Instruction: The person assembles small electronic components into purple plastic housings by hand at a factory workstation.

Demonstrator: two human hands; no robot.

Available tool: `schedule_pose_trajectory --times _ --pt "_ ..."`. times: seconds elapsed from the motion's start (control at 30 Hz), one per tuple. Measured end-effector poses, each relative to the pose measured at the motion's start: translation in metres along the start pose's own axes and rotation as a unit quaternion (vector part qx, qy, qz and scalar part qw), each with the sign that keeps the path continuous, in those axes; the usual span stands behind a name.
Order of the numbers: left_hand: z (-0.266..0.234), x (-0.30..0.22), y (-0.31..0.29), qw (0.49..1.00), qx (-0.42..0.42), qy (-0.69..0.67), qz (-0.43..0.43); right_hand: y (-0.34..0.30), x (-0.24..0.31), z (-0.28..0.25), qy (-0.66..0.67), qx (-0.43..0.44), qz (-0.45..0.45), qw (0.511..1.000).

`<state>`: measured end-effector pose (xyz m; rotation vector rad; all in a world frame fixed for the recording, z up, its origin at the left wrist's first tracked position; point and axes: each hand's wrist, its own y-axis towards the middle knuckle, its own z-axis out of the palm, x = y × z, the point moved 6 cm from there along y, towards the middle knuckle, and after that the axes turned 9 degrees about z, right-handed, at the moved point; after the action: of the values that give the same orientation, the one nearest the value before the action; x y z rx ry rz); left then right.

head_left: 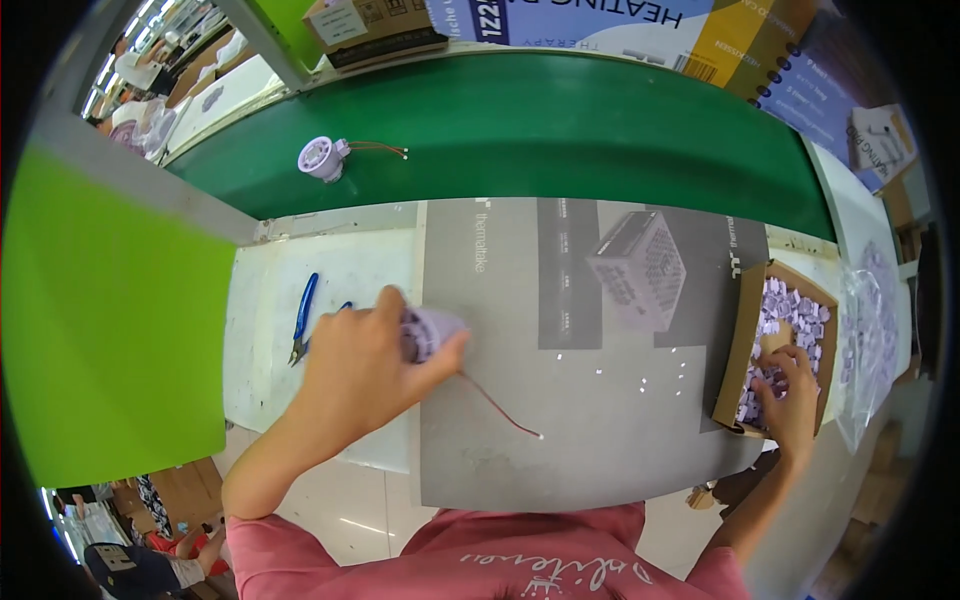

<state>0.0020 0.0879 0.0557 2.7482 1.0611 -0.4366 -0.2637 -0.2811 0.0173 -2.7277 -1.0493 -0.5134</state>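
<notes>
My left hand [365, 355] is closed around a pale lavender, round plastic housing [432, 334], held above the work surface. A thin red-brown wire [500, 408] trails from it down to the right and ends in a small white tip. My right hand [790, 405] reaches into a cardboard box [733, 375] at the right, its thumb and fingers apart among many small lavender plastic pieces [797, 303]. Blue-handled cutters [304, 315] lie beside my left hand, which partly covers them.
A similar lavender housing [322, 158] with wires stands on the green conveyor belt [560, 130] beyond the table. Several tiny white bits [641, 377] dot the grey printed sheet [560, 440]. A clear plastic bag [868, 340] hangs beside the box. A green panel [120, 320] borders the left.
</notes>
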Motion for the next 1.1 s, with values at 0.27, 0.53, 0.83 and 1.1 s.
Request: schedule_pose_trajectory --times 0.27,0.53,0.83,1.1 --pt "0.049 -0.011 0.030 0.978 0.144 0.090 -0.121 0.004 0.004 0.002 -0.024 -0.036 -0.047 0.998" --pt "0.061 -0.057 0.021 0.927 0.112 0.117 0.339 -0.003 0.012 -0.024 0.091 -0.131 0.011 0.987" --pt "0.081 -0.058 0.068 0.934 0.254 -0.078 0.240 0.004 0.190 0.045 0.632 0.297 -0.144 0.701" --pt "0.091 -0.040 0.085 0.815 0.266 -0.503 0.107 0.042 0.211 0.107 0.711 0.347 -0.072 0.607"
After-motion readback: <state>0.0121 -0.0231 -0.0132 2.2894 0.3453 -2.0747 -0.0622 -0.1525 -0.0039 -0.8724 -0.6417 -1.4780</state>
